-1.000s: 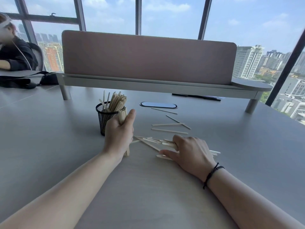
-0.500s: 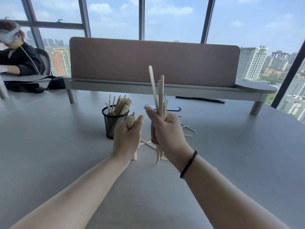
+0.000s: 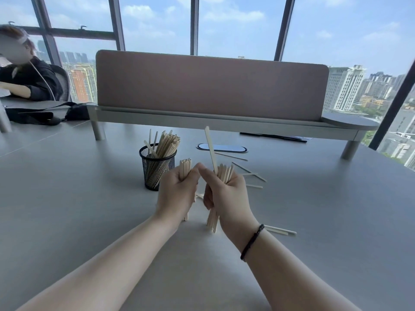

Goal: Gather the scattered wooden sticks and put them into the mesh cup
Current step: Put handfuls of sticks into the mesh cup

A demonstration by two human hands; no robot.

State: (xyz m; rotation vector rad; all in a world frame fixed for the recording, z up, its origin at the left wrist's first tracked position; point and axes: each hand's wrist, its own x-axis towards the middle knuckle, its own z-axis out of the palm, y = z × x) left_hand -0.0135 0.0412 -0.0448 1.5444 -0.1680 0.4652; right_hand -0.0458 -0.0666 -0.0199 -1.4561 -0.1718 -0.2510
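Note:
A black mesh cup (image 3: 156,171) stands on the grey table, packed with several pale wooden sticks (image 3: 166,142) that lean to the right. Just right of the cup, my left hand (image 3: 177,193) is closed around an upright bundle of sticks (image 3: 185,166). My right hand (image 3: 226,194) is right beside it, gripping a second upright bundle (image 3: 224,173) with its lower ends near the table; one long stick (image 3: 210,149) rises well above the rest. Loose sticks (image 3: 249,173) lie behind my right hand, and a few more sticks (image 3: 279,230) lie by my right wrist.
A pink divider panel on a raised grey shelf (image 3: 211,84) crosses the table's far side. A dark oval cable port (image 3: 222,148) sits behind the hands. Another person (image 3: 24,75) sits at the far left beside a black bag (image 3: 45,113). Windows stand behind.
My right hand picked up a bunch of sticks off the table, raised them upright, then lowered them down beside my left hand. The left bundle stayed by the cup.

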